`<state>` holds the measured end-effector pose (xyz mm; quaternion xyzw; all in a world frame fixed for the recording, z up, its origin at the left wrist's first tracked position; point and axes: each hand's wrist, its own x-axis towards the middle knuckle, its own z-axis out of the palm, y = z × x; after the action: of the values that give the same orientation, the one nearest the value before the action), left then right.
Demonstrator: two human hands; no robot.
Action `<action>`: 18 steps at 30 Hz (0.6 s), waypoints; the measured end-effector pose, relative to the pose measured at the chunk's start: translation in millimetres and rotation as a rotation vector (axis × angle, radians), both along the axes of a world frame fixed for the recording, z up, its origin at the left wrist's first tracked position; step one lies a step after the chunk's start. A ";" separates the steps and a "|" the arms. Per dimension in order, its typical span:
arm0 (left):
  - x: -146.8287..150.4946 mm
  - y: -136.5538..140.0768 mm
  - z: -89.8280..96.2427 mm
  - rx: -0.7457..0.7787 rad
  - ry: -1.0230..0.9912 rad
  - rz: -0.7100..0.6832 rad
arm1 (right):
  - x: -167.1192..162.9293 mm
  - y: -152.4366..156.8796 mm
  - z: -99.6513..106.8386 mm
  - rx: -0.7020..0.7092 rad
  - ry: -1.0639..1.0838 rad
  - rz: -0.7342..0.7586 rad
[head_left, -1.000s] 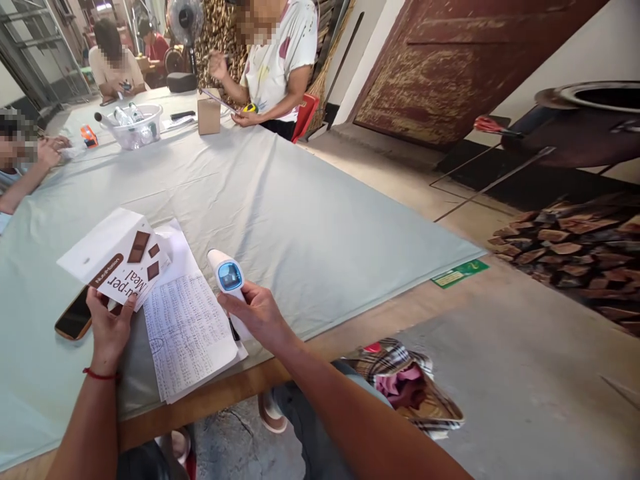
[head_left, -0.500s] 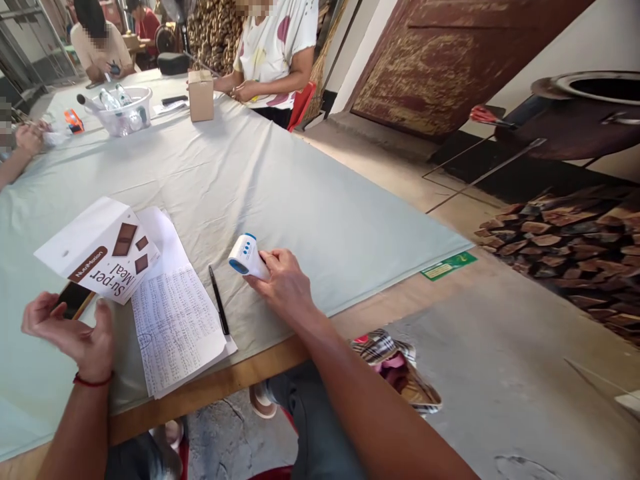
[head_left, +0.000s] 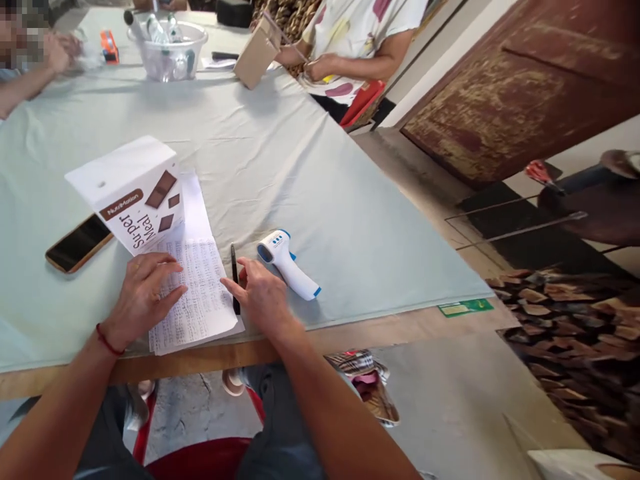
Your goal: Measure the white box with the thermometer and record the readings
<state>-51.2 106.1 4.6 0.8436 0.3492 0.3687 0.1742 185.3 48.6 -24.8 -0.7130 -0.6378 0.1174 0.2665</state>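
My left hand (head_left: 145, 290) is over the left side of the handwritten paper sheets (head_left: 200, 293), fingers curved and apart, holding nothing. At the sheets' right edge, my right hand (head_left: 263, 293) reaches across a black pen (head_left: 235, 267), its fingertips spread on either side of it; I cannot tell whether they touch the pen. A white and blue infrared thermometer (head_left: 290, 267) lies on the cloth just right of that hand. Beyond my left hand, a white box (head_left: 145, 193) printed "Su-per Meal" stands over the top of the sheets. A phone (head_left: 80, 243) lies left of the box.
A pale cloth (head_left: 350, 233) covers the table. Farther back are a clear plastic basket (head_left: 173, 57) with bottles, an orange object (head_left: 109, 47) and a cardboard box (head_left: 255, 57), tilted near a co-worker's hands. Firewood (head_left: 575, 333) is stacked on the floor at right.
My right hand has let go of the thermometer, which now lies on the table, and has moved left to the pen. My left hand has moved right, from near the phone to the sheets.
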 end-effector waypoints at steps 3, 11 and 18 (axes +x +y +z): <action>2.1 -5.0 -4.1 -0.050 0.084 -0.125 | -3.6 -1.1 0.4 -0.069 -0.073 -0.014; 10.6 -15.6 -10.9 -0.102 0.223 -0.307 | 7.4 -17.1 10.2 0.054 0.492 0.138; 18.3 -18.5 -8.8 -0.131 0.285 -0.348 | -3.5 -38.4 12.7 0.174 0.904 0.085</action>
<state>-32.9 87.6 -4.2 0.9216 0.2427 0.1867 0.2386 181.9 10.2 -12.1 -0.5386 -0.4936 0.3734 0.5717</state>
